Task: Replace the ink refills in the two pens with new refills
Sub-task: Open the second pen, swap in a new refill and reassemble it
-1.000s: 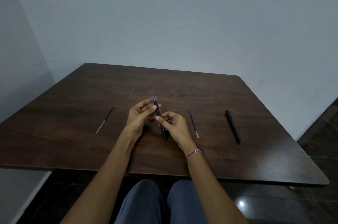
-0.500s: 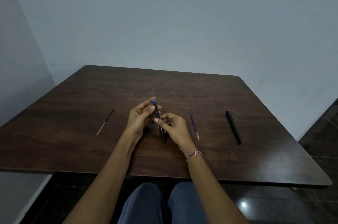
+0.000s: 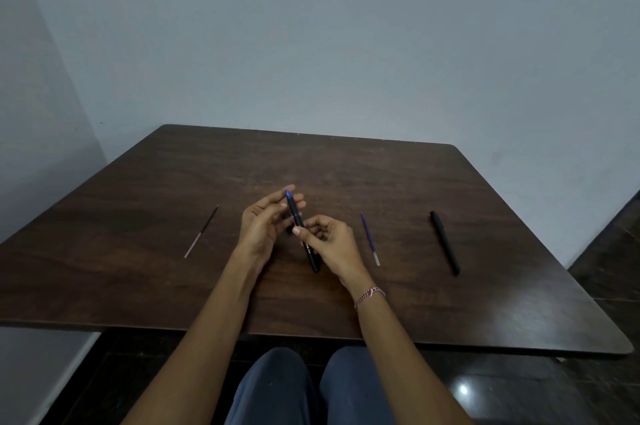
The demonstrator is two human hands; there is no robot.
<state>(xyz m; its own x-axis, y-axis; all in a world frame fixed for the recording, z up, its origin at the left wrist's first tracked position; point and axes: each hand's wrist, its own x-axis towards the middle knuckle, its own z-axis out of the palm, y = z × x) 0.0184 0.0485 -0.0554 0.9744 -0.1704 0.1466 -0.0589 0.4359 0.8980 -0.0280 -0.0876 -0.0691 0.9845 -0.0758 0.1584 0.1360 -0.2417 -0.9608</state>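
Note:
A black pen with a blue end (image 3: pixel 300 225) is held above the middle of the dark wooden table (image 3: pixel 346 175), its blue end pointing away from me. My right hand (image 3: pixel 330 244) grips its barrel, thumb across it. My left hand (image 3: pixel 265 222) cups the pen's upper part with straight fingers behind the blue end. A second black pen (image 3: pixel 445 241) lies on the table at the right. A blue refill (image 3: pixel 370 239) lies between it and my right hand. A dark refill with a pale end (image 3: pixel 201 231) lies on the left.
The table stands in a corner, with pale walls behind it and to the left. My knees in blue trousers (image 3: pixel 311 386) show under the near edge. A dark glossy floor (image 3: pixel 609 251) lies to the right.
The pen has shifted slightly in my hands. My left fingers have loosened and straightened around its blue end. The items on the table have not moved.

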